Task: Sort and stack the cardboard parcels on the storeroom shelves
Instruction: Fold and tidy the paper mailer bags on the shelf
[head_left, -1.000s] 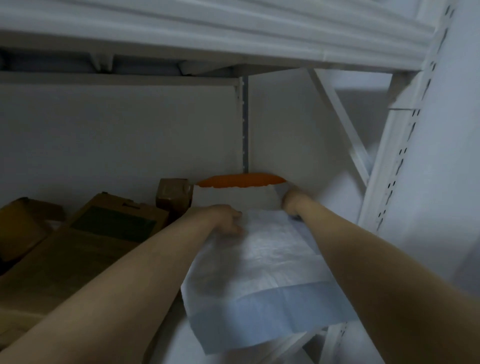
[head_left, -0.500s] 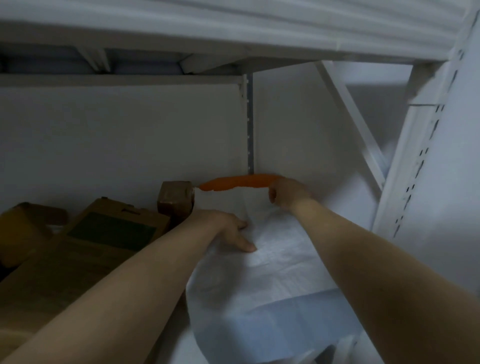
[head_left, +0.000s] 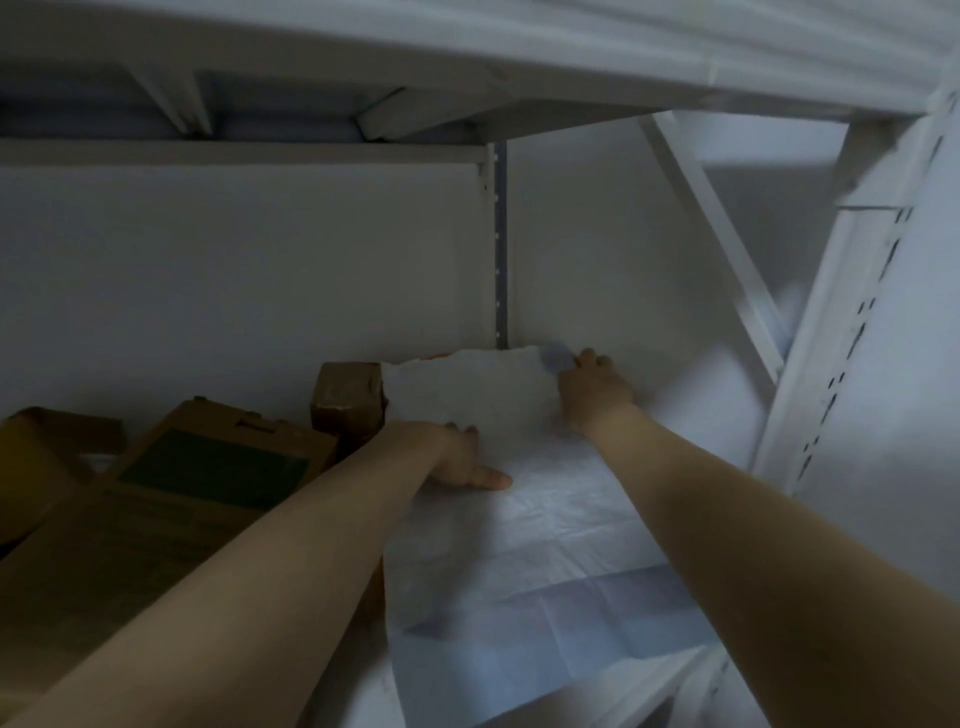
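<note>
Pressing a thin, creased white sheet (head_left: 519, 519) onto the white metal shelf (head_left: 691, 431), the left hand (head_left: 452, 462) lies spread at the sheet's left edge, while the right hand (head_left: 592, 389) reaches the far right corner, fingers bent; whether they pinch it I cannot tell. The brown cardboard parcels, a flat green-labelled box (head_left: 208, 467) and a small cube (head_left: 348, 400), sit just left. The near end seems to overhang the shelf: an uneven tug could slide it off or bunch it against the cube.
</note>
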